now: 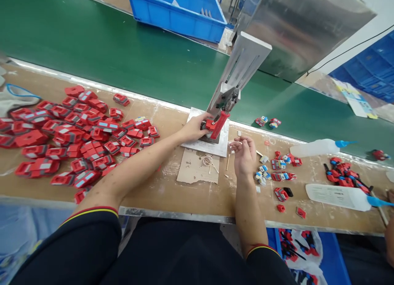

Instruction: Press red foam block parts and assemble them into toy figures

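My left hand [195,128] reaches to a metal toggle press [226,88] and has its fingers closed round a red toy car part [210,124] at the foot of the press. The red ribbed press handle [220,125] slants down just right of those fingers. Part of the toy piece is hidden by the hand and the handle. My right hand [245,155] is raised to the right of the press plate [200,145], fingers curled together. Something small and pale shows at its fingertips, too small to name.
Many red toy car bodies [92,129] are heaped at left. Cardboard [197,168] with a coiled band lies before the press. To the right are small toy cars [278,164] and two blue-tipped bottles [337,196]. Behind runs a green conveyor [101,51] with a blue crate [181,18] beyond.
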`<action>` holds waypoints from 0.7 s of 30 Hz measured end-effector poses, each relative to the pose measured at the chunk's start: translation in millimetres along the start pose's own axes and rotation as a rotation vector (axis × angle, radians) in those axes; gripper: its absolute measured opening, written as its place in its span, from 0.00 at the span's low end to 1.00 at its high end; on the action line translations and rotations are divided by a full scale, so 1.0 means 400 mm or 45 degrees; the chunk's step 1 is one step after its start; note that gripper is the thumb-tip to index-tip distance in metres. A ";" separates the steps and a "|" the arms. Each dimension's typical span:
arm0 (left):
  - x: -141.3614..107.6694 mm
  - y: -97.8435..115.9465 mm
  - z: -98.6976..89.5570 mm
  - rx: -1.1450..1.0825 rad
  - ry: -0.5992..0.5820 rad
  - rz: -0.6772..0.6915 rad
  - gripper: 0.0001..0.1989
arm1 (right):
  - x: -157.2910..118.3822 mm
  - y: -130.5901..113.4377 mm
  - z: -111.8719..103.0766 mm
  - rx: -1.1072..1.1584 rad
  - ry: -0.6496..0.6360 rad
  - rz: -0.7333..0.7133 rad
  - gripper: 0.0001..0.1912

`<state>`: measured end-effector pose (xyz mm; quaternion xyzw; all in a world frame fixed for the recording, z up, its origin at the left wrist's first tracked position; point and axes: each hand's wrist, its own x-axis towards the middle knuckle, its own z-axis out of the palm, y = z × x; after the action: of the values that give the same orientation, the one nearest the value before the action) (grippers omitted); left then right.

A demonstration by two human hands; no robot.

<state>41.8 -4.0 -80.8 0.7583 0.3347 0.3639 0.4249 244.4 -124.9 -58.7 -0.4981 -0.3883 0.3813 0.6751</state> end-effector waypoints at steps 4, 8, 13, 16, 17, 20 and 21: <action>0.001 0.013 -0.009 0.129 -0.012 0.059 0.28 | -0.034 0.016 -0.026 -0.177 -0.048 -0.060 0.15; -0.094 0.032 -0.157 0.444 0.052 0.151 0.40 | -0.062 -0.016 -0.067 -0.661 -0.476 -0.276 0.09; -0.316 0.082 -0.409 0.937 0.053 -0.048 0.22 | -0.090 -0.032 -0.094 -0.969 -0.938 -0.436 0.10; -0.352 0.087 -0.452 1.161 -0.119 -0.092 0.21 | -0.097 -0.014 -0.084 -1.039 -0.997 -0.452 0.11; -0.344 0.076 -0.448 1.199 -0.189 -0.087 0.22 | -0.098 -0.008 -0.080 -1.053 -1.010 -0.458 0.10; -0.285 0.012 -0.421 1.234 -0.474 -0.046 0.23 | -0.101 0.007 -0.068 -1.073 -1.023 -0.491 0.06; -0.262 -0.012 -0.415 1.228 -0.571 -0.022 0.23 | -0.102 0.010 -0.065 -1.076 -1.017 -0.507 0.07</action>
<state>-151.5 -21.2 -51.0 0.9240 0.3711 -0.0058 0.0921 250.8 -170.7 -73.8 -0.4593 -0.8144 0.2179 0.2799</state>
